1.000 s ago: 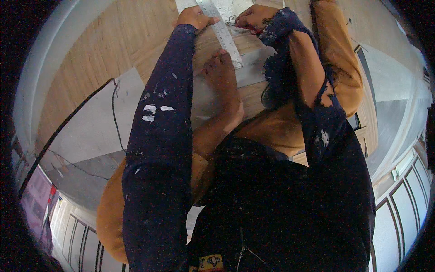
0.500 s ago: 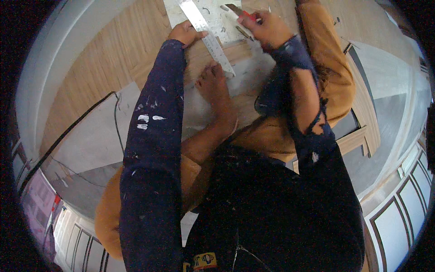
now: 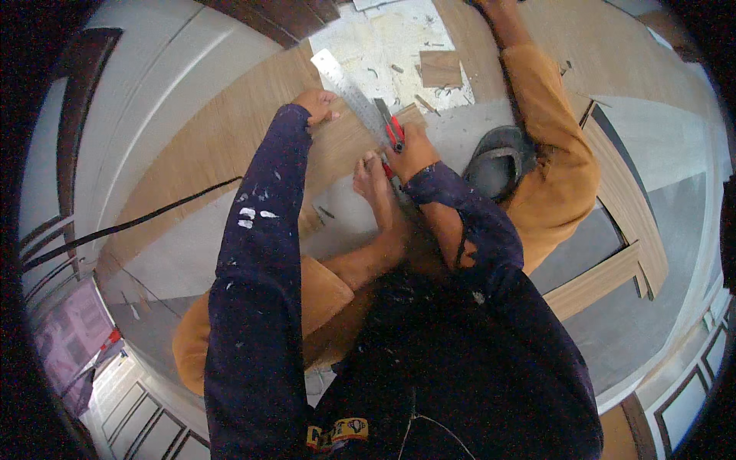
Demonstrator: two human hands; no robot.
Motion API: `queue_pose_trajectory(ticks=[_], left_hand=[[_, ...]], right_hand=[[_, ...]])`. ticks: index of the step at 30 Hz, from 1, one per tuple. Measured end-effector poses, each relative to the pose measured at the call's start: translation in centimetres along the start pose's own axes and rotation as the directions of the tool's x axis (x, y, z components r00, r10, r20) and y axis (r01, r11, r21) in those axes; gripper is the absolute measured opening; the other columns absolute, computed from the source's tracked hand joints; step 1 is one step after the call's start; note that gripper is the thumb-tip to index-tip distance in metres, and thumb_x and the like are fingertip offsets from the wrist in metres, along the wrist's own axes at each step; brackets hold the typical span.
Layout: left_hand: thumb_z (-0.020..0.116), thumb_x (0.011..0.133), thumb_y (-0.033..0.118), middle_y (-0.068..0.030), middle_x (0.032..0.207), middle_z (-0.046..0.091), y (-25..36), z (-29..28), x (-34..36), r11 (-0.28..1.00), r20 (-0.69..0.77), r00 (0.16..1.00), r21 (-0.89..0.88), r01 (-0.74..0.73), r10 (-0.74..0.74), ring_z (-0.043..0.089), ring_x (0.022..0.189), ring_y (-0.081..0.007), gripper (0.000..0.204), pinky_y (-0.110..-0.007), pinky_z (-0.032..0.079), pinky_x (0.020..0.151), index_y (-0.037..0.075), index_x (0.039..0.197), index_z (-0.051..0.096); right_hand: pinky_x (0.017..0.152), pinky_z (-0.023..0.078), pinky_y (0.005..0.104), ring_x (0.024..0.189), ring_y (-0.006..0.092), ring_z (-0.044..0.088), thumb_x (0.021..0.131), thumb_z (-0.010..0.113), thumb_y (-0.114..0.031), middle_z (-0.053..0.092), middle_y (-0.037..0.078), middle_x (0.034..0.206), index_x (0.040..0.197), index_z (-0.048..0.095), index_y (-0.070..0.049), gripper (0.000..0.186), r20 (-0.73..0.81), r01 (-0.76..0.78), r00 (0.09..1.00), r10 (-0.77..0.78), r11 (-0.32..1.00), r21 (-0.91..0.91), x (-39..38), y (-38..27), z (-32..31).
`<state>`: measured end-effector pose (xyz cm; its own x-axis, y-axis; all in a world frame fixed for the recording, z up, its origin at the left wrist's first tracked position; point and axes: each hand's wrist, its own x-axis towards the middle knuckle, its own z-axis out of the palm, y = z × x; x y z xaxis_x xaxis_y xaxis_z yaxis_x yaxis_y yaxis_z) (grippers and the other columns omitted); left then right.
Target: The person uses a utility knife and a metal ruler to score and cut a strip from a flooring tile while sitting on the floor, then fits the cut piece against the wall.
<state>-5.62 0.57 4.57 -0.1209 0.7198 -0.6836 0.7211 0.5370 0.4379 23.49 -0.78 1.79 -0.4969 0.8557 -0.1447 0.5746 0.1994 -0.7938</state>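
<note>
Head: my right hand (image 3: pixel 416 151) grips cutter (image 3: pixel 397 128)
Left hand (image 3: pixel 315 106): unclenched, by ruler (image 3: pixel 341 80)
Seemingly cut: wood square (image 3: pixel 441 70) near sheet's (image 3: pixel 393 40) right edge
Seemingly uncut: plank (image 3: pixel 333 146)

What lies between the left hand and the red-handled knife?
The head view shows a long silver metal ruler and brown wood-grain planking there.

A dark sandal (image 3: pixel 491 181) lies on the grey floor (image 3: pixel 684 238). Wood-grain strips (image 3: pixel 630 205) sit right of the sandal, a black cable (image 3: pixel 146 217) runs well left of it, and white panelled doors (image 3: pixel 144 418) stand beyond its lower left.
</note>
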Motion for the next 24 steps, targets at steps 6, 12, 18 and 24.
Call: queue_pose_trajectory(ticks=[6,12,18,24], left_hand=[[0.079,0.078,0.021,-0.0131,0.105,0.073,-0.3,-0.8,-2.9,0.989,-0.258,0.961,0.133,-0.069,0.101,0.067,0.095,-0.0168,0.051,-0.03,0.05,0.085,-0.002,0.122,0.065],[0.081,0.076,0.015,-0.0156,0.12,0.068,-2.6,-2.1,-4.2,0.978,-0.393,0.915,-0.21,0.007,-0.091,0.066,0.104,-0.0208,0.054,-0.032,0.049,0.091,-0.002,0.125,0.063],[0.08,0.08,0.018,-0.0174,0.12,0.067,-3.6,-7.6,-5.8,0.952,-0.575,0.814,-0.286,-0.105,-0.083,0.065,0.104,-0.0222,0.058,-0.034,0.05,0.091,-0.005,0.129,0.06],[0.078,0.083,0.022,-0.0113,0.11,0.07,1.7,-11.2,-4.9,0.767,-0.515,0.854,-0.521,-0.374,0.066,0.066,0.095,-0.0179,0.048,-0.034,0.052,0.082,-0.002,0.122,0.063]], right_hand=[[0.082,0.05,0.0483,0.095,0.0461,0.062,0.078,0.076,-0.02,0.063,0.027,0.098,0.108,0.055,0.0,0.042,0.063,0.053,0.996,-0.062,0.989,0.139,-0.9,-0.6,0.1],[0.077,0.053,0.0514,0.089,0.0465,0.066,0.073,0.077,-0.026,0.068,0.026,0.092,0.105,0.05,-0.004,0.047,0.071,-0.274,0.96,0.271,0.96,0.048,-4.6,0.0,-4.0],[0.076,0.052,0.0543,0.087,0.0484,0.064,0.074,0.075,-0.021,0.065,0.026,0.09,0.104,0.049,-0.004,0.043,-0.126,-0.298,0.949,0.288,0.952,-0.065,-6.1,4.0,-4.2],[0.076,0.051,0.0536,0.094,0.049,0.061,0.076,0.073,-0.018,0.059,0.027,0.101,0.106,0.047,-0.003,0.042,-0.185,-0.226,0.962,0.199,0.964,-0.138,-6.6,5.3,-5.2]])
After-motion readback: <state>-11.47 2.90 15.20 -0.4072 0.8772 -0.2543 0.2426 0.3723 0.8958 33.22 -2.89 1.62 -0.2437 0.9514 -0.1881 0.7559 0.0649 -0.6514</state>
